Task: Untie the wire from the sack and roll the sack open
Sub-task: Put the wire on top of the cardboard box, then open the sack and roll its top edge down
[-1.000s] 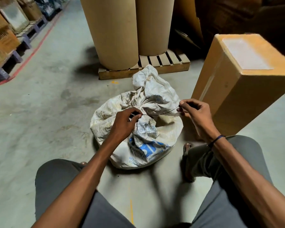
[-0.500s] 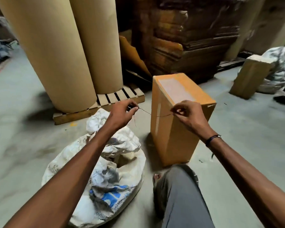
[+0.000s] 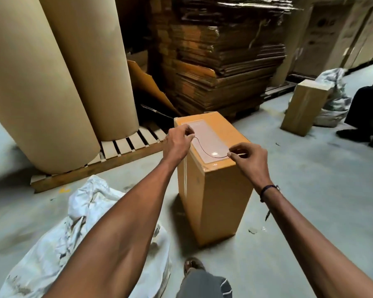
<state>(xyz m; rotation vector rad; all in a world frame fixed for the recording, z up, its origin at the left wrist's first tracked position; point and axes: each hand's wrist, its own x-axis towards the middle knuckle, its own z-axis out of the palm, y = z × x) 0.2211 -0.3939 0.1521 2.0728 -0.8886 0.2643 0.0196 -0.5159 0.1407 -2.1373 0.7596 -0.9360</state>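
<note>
we hold the wire [image 3: 205, 149] stretched in a sagging curve above the top of the cardboard box [image 3: 215, 186], one end pinched in the fingers of our left hand [image 3: 177, 143], the other pinched in our right hand [image 3: 249, 158]. the sack [image 3: 52, 244] lies crumpled on the floor [image 3: 310, 211] at lower left, under our left forearm, apart from the wire and just beside the box.
</note>
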